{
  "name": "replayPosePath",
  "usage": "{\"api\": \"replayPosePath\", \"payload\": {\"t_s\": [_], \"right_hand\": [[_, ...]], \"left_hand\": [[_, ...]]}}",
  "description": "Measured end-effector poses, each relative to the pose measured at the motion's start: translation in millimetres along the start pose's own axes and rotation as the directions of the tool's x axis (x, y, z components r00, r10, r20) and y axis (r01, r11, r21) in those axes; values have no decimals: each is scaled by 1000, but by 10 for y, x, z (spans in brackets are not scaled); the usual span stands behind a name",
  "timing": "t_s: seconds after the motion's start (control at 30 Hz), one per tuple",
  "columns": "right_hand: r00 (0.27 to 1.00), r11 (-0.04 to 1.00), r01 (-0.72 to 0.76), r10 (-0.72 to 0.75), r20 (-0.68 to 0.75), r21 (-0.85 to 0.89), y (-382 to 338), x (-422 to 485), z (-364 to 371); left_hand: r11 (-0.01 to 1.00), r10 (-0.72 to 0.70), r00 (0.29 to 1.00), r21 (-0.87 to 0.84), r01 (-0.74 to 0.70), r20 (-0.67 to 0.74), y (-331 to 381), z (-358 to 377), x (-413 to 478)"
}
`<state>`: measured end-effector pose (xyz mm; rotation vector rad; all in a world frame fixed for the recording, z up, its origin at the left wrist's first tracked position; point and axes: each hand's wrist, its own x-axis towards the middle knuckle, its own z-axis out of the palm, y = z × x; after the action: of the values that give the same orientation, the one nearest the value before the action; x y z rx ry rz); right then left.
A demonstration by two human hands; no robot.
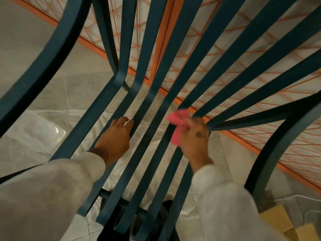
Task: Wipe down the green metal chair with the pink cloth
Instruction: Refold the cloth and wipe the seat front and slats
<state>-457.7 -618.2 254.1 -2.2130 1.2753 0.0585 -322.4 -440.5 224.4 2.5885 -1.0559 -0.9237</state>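
**A:** Which step is this?

**B:** Wiping, well under way. The left hand (118,133) has its fingers curled round 1 slat (139,117) of the chair (45,65), at the seat's back edge; I'd say it is steadying the chair.

**A:** And the cloth (177,124)?

**B:** It's bunched and pinched tight in the right hand (196,136), against another slat near the seat's right back corner.

**A:** Next?

**B:** Probably drag it along that slat, then the neighbours. The narrow gaps call for wrapping the cloth round each strip in turn.
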Motion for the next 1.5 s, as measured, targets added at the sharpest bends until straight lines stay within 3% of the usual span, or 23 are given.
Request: {"api": "replayPosePath", "payload": {"t_s": [0.17,0.3,0.4,0.47,0.53,0.63,0.7,0.8,0.97,1.1,1.2,1.3,1.4,1.43,1.5], "right_hand": [[985,957,174,-169,41,-233,-50,518,207],[988,977,155,-151,41,-147,73,71,429],[968,971,161,-120,221,-178,65,-206,436],[939,989,84,-38,340,-121,21,-225,381],[908,999,43,-29,418,-23,-107,-186,254],[917,987,98,-141,373,130,-416,-54,147],[920,964,180,-235,314,196,-701,40,188],[906,929,308,-353,236,205,-1067,303,394],[830,843,534,-536,155,56,-1685,745,800],[826,824,551,-516,226,-132,-1747,953,1133],[855,853,499,-457,244,-151,-1682,695,1339],[789,823,565,-517,332,-60,-1644,130,1412],[693,757,653,-584,422,-26,-1619,162,1363],[690,746,663,-576,438,-64,-1663,316,1335],[763,786,603,-519,385,-135,-1773,691,1264]], "left_hand": [[997,70,997,42,-72,37,-106,46,-3],[998,55,998,10,-55,28,-67,32,4],[999,42,998,20,-43,51,-49,9,16],[999,41,998,-6,-41,52,-54,-38,22],[995,84,996,-44,-85,-34,-99,-117,-11],[995,85,963,-35,-97,-254,-319,-285,-63],[999,-13,947,-42,-1,-320,-534,-406,-121],[976,-201,940,-143,167,-274,-710,-468,-211],[941,-316,935,-182,286,-163,-849,-388,-399],[933,-329,922,-218,285,-203,-935,-321,-400],[947,-295,930,-193,255,-219,-956,-303,-349],[946,-303,926,-187,264,-226,-985,-276,-340],[949,-301,929,-165,269,-216,-983,-288,-340],[954,-288,935,-152,260,-207,-985,-299,-334],[957,-276,943,-140,253,-183,-992,-326,-319]]}}
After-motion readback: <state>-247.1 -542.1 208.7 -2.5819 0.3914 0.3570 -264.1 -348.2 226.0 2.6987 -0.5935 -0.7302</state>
